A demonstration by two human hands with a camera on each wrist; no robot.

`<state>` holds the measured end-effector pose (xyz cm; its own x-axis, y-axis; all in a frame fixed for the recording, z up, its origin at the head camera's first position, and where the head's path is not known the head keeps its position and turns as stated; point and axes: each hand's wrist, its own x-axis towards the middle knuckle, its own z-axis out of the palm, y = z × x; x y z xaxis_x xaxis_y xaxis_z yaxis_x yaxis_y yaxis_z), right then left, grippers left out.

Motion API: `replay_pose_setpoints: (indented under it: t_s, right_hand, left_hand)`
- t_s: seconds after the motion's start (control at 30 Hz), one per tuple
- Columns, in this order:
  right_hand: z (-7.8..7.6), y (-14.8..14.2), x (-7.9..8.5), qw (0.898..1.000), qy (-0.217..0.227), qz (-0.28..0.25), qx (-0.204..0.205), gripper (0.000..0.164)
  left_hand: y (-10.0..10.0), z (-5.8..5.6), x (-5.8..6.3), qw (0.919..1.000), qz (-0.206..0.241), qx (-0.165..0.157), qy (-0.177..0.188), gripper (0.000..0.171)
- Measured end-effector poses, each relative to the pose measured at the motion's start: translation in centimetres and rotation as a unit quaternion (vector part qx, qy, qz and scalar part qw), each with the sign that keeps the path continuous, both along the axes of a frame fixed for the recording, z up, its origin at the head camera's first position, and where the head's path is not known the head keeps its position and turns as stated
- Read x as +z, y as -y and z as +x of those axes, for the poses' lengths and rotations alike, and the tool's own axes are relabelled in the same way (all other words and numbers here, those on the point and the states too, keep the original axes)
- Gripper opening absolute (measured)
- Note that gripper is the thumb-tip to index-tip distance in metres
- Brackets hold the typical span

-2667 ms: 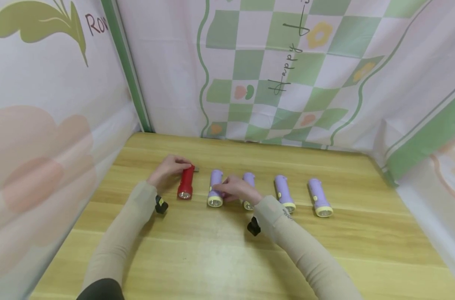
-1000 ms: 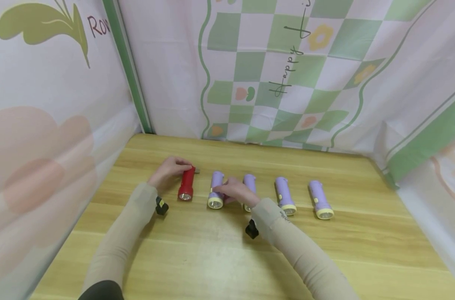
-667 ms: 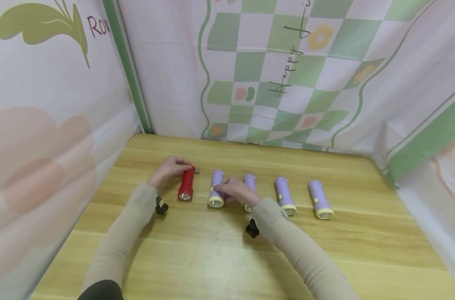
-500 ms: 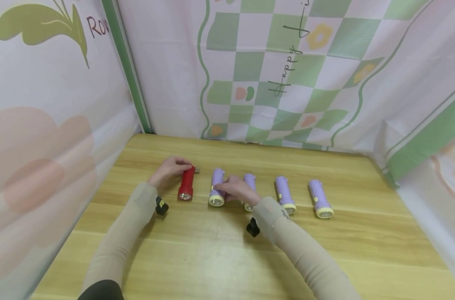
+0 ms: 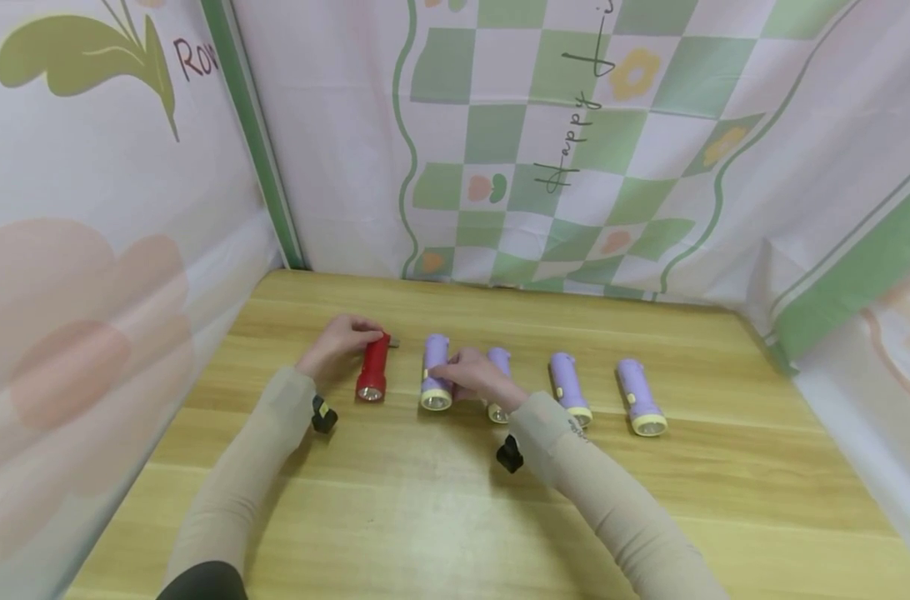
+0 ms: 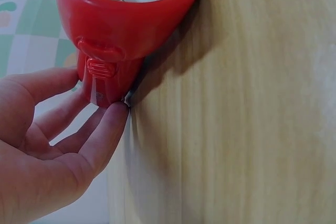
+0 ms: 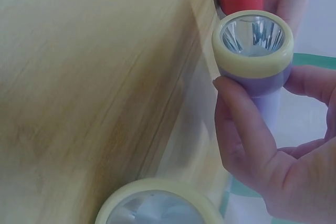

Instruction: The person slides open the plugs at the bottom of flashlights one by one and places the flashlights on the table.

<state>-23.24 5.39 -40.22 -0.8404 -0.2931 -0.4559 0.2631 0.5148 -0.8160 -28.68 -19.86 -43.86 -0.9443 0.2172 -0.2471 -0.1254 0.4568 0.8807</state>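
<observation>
At the left end of a row of flashlights lies a red flashlight [image 5: 374,367], its lens toward the near side. My left hand [image 5: 342,336] pinches its tail end between thumb and fingers; the left wrist view shows fingertips [image 6: 113,113] against the narrow end of the red body. Beside it is a purple flashlight [image 5: 436,362] with a cream rim. My right hand [image 5: 473,375] grips this one near its head, thumb and fingers on opposite sides, as the right wrist view shows.
Three more purple flashlights lie to the right: one [image 5: 499,360] partly behind my right hand, a middle one [image 5: 567,383] and a far right one [image 5: 639,396]. All rest on the wooden table [image 5: 395,517]. Printed curtains [image 5: 335,150] stand along its back and sides.
My right hand has shifted the held purple flashlight slightly away from me and to the right, and it points straighter. The left hand and the red flashlight stay in place.
</observation>
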Motion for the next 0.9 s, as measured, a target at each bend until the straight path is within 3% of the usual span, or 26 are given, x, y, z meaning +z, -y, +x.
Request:
replay_pose_setpoints:
  t_s: [0.53, 0.9]
  right_hand:
    - [0.2, -1.2, 0.7, 0.997, -0.068, 0.029, 0.027, 0.030]
    - [0.0, -1.1, 1.1, 0.996, -0.069, 0.047, 0.016, 0.044]
  left_hand:
    - [0.0, 0.2, -0.2, 0.9999, 0.003, 0.001, -0.010, 0.036]
    - [0.0, 0.1, -0.1, 0.9998, 0.015, 0.008, -0.006, 0.036]
